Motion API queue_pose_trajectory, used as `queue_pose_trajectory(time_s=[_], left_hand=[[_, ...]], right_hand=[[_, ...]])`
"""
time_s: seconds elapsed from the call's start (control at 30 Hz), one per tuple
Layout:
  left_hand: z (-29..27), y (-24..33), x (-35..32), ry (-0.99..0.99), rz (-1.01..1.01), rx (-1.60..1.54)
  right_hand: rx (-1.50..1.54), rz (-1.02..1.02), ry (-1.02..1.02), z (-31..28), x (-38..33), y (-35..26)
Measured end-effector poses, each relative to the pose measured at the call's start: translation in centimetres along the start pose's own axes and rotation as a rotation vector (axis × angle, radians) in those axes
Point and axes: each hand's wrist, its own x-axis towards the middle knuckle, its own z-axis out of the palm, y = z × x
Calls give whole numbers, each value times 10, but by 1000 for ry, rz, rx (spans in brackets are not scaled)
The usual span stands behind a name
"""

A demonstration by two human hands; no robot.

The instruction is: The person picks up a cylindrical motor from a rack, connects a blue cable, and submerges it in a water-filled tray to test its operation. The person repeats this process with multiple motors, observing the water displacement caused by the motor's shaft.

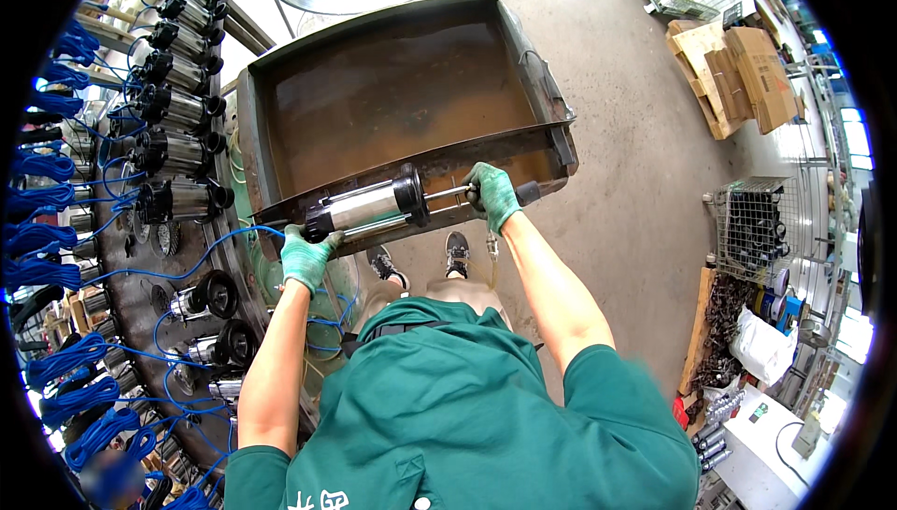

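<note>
Head view, 1 frame. I see both hands in green gloves, each clamped on an end of the same pump [369, 208], a steel cylinder with black end caps held level and crosswise over the near rim of the tank [551, 127].

- Left hand [306, 256]: closed around the black cap at the pump's left end, where the blue cable [224, 241] leaves it.
- Right hand [492, 194]: closed around the thin rod or fitting at the pump's right end, just past the wide black collar.
- Hands well apart, with the full pump body between them.

The pump sits at the tank's near edge, above it; I cannot tell whether it rests on the rim or hangs free. The tank holds brown, murky water. On the left stands a round bench [140, 267] carrying a row of like pumps [177, 108] and many blue cable coils [56, 361]. The person's feet are directly under the pump.

Risks, my judgement:
1. Right grip is on a narrow part; a wet glove could let that end drop onto the rim or the feet.
2. The blue cable trails slack toward the bench; a snag there would tug the left end sideways.
3. Tilting could spill or splash water from the tank onto the floor.
</note>
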Motion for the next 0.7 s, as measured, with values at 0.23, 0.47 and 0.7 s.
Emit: queue_pose_trajectory(time_s=[0.23, 0.47, 0.7], left_hand=[[-2, 0, 1, -16, 2, 26], [14, -19, -2, 39, 69, -85], [11, -13, -3, 9, 29, -111]], right_hand=[[30, -15, -44, -4, -2, -1], [-456, -330, -50, -57, -19, -30], [-1462, -276, 538, -144, 6, -104]])
